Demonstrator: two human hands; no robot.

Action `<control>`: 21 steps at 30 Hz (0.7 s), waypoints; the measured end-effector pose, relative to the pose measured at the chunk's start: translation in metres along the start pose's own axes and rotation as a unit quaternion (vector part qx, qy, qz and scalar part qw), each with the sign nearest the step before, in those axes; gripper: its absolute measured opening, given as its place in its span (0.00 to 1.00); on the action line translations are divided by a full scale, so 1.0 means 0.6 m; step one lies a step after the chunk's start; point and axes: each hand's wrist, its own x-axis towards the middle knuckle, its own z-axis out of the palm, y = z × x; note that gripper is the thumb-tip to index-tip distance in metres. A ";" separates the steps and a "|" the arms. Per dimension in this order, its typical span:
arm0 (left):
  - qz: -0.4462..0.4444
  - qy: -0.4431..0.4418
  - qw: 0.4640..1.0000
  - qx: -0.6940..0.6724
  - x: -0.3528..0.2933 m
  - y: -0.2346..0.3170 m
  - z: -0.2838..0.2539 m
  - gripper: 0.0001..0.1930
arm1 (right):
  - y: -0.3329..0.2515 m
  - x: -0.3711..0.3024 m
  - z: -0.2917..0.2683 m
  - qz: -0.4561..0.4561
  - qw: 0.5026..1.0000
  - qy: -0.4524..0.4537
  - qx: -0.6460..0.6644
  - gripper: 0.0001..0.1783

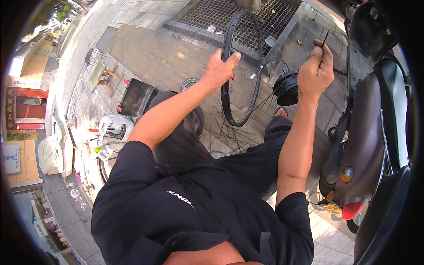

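My left hand is closed round the side of a black wheel rim, which stands upright in front of me with no spokes seen in it. My right hand is raised on the right, its thumb and fingers pinching a thin dark rod that points up. Just left of that wrist is a black wheel hub with a cable and white connector; what supports it is hard to tell. Loose dark spokes lie scattered on the paving between my legs.
An open black toolbox, a white container with tools and a small wooden stool stand at left. Parked scooters line the right side. Ahead, a raised kerb borders a metal tree grate.
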 end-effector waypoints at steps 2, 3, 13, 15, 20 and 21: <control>0.014 -0.015 1.000 0.020 -0.039 -0.018 -0.009 0.15 | 0.001 -0.006 0.006 0.006 1.000 -0.019 0.004 0.12; 0.009 -0.042 0.998 0.037 -0.037 -0.015 -0.018 0.15 | 0.000 -0.006 0.011 0.018 1.000 -0.026 0.002 0.12; -0.030 -0.070 0.996 -0.040 -0.005 0.008 -0.051 0.16 | 0.022 -0.030 0.052 0.018 0.998 -0.060 -0.009 0.12; -0.056 -0.096 0.991 -0.071 -0.010 0.012 -0.058 0.17 | 0.023 -0.035 0.057 0.032 0.997 -0.073 0.006 0.12; -0.106 -0.136 0.984 -0.042 0.002 0.029 -0.081 0.31 | 0.015 -0.040 0.077 0.031 0.996 -0.087 0.017 0.12; -0.110 -0.141 0.982 -0.060 0.013 0.029 -0.089 0.33 | 0.019 -0.039 0.083 0.013 0.996 -0.088 0.031 0.11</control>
